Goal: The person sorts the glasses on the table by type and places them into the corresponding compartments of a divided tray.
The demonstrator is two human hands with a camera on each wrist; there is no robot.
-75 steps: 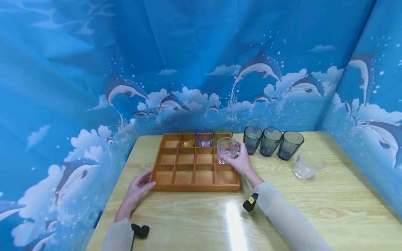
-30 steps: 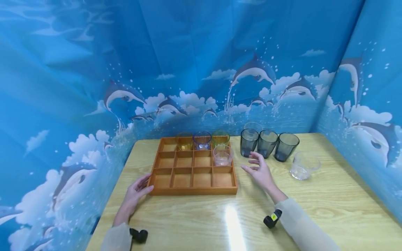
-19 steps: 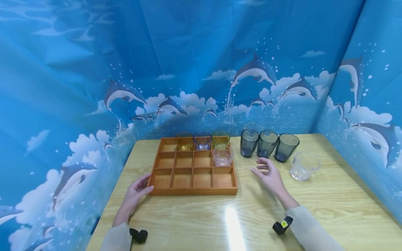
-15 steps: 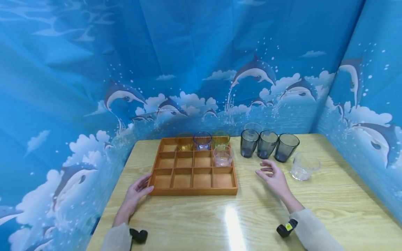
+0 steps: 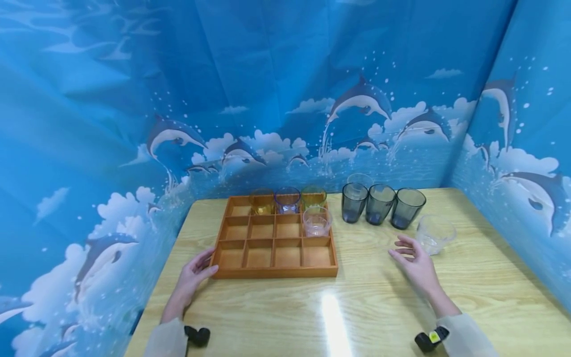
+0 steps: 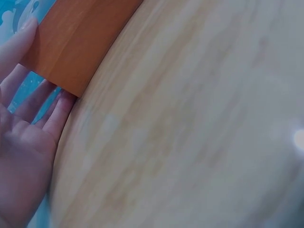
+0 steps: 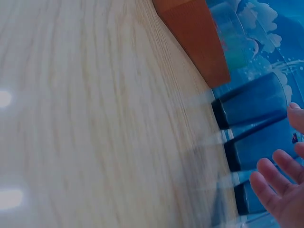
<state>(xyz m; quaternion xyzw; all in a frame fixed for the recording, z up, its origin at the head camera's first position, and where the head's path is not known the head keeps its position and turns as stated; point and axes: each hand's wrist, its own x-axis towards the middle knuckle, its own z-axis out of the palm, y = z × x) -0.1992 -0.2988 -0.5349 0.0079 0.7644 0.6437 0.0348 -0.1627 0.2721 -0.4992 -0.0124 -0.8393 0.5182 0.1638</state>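
Note:
My left hand point(image 5: 191, 275) rests against the near left corner of a divided wooden tray point(image 5: 274, 272), its fingers spread along the side. The left wrist view shows the thumb and fingers touching the tray's end wall point(image 6: 78, 42). With nothing in its grasp, my right hand point(image 5: 418, 265) hovers over the table just in front of a clear glass point(image 5: 439, 233), fingers relaxed. Another clear glass point(image 5: 317, 224) stands in the middle row of the tray's right column. Amber point(image 5: 262, 204), blue-rimmed point(image 5: 287, 202) and green-tinted point(image 5: 314, 198) glasses occupy the back row.
Three dark grey glasses point(image 5: 380, 206) line up right of the tray, with a clear rim point(image 5: 360, 177) showing behind them. The wood-grain table point(image 5: 267, 317) meets a blue dolphin-print curtain point(image 5: 276, 99) at the back and sides.
My right hand set the clear glass into the tray and let go. It then moved right, past the front of the grey glasses, to the other clear glass. My left hand stayed at the tray.

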